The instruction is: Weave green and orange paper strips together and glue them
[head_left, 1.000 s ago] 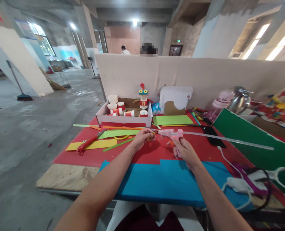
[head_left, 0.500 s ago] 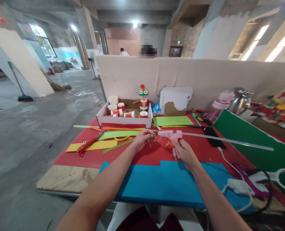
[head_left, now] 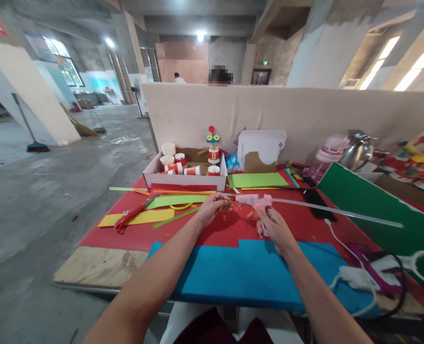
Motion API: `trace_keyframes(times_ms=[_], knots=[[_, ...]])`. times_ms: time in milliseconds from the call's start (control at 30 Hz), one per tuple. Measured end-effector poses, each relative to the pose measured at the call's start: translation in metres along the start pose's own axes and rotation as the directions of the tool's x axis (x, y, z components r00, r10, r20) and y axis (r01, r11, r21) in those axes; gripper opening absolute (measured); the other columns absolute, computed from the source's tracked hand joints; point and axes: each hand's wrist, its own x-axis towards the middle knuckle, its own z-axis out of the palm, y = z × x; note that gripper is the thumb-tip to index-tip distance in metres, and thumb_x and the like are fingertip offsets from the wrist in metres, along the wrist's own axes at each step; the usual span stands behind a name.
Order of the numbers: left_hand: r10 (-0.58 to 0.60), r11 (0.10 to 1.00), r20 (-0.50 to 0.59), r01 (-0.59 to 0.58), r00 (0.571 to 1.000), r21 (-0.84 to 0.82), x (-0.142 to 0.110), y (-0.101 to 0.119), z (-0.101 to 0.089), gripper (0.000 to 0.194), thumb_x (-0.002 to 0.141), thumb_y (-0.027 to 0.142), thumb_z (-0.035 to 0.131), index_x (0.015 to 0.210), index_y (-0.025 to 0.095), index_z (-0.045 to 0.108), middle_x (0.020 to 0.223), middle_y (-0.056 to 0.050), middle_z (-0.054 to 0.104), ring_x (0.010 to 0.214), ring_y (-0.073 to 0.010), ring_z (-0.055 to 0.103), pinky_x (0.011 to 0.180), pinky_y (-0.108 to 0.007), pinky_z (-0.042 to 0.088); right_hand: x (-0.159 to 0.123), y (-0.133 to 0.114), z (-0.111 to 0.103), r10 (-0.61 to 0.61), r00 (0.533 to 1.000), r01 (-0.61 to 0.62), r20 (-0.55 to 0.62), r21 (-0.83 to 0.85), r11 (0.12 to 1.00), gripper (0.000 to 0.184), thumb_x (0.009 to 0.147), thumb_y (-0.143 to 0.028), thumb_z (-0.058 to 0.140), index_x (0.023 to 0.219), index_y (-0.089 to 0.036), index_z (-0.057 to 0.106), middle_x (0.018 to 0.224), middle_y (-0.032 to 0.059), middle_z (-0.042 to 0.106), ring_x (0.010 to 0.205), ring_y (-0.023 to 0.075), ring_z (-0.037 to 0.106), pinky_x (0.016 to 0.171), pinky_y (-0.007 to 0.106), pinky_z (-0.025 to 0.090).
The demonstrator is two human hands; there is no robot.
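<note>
My right hand [head_left: 274,227] is wrapped around the handle of a pink glue gun [head_left: 252,200], fingers near its orange trigger. A long translucent glue stick [head_left: 337,209] juts from the gun's back end toward the right. The nozzle points left, close to my left hand [head_left: 212,209]. Between my left fingertips is a small gold-coloured folded paper piece [head_left: 226,205], partly hidden by the fingers. Both hands are above the red table covering [head_left: 219,234]. To the left lie red-handled scissors [head_left: 133,213] on a yellow paper strip [head_left: 108,219].
A box [head_left: 183,181] of paper cups stands behind my hands, with a cup figure [head_left: 214,154] at its right. Green paper sheets [head_left: 258,179], a phone [head_left: 318,204], a green board [head_left: 376,215] and a white power strip [head_left: 358,278] with cables lie around. Blue paper [head_left: 240,277] covers the near edge.
The glue stick's far end has shifted slightly left, and the glue gun has moved only a touch. My left hand stays almost still.
</note>
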Motion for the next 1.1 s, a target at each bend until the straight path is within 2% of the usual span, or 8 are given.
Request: trace_keyframes(times_ms=[500,933,1100], knots=[[0.023,1.000,0.011,-0.023,1.000,0.013,0.0011,-0.0014,-0.0008,0.026,0.060,0.022,0.074,0.074,0.013,0.054,0.064,0.001,0.059,0.064,-0.0123,0.061,0.065,-0.027,0.052,-0.0016,-0.0009,0.0021,-0.013,1.000,0.013,-0.006,0.004,1.000,0.047,0.074,-0.064,0.051,0.082,-0.018,0.058,0.036,-0.0064,0.045,0.033,0.0106,0.042,0.037,0.023,0.035],[0.020,1.000,0.019,-0.021,1.000,0.019,0.0031,-0.0036,-0.0029,0.029,0.059,0.024,0.076,0.075,0.013,0.054,0.064,0.001,0.060,0.070,-0.0145,0.064,0.067,-0.027,0.051,-0.0009,0.0004,0.0030,0.010,0.999,-0.010,-0.033,0.005,1.000,0.048,0.074,-0.064,0.050,0.084,-0.017,0.057,0.036,-0.0065,0.046,0.033,0.0100,0.041,0.038,0.022,0.035],[0.022,1.000,0.018,-0.022,1.000,0.008,0.0024,-0.0031,-0.0016,0.030,0.058,0.024,0.076,0.074,0.013,0.054,0.064,0.001,0.059,0.069,-0.0145,0.064,0.067,-0.028,0.052,-0.0012,0.0000,0.0035,0.003,0.999,-0.003,-0.039,-0.003,1.000,0.046,0.073,-0.065,0.050,0.078,-0.020,0.053,0.036,-0.0066,0.045,0.034,0.0098,0.041,0.039,0.022,0.034]])
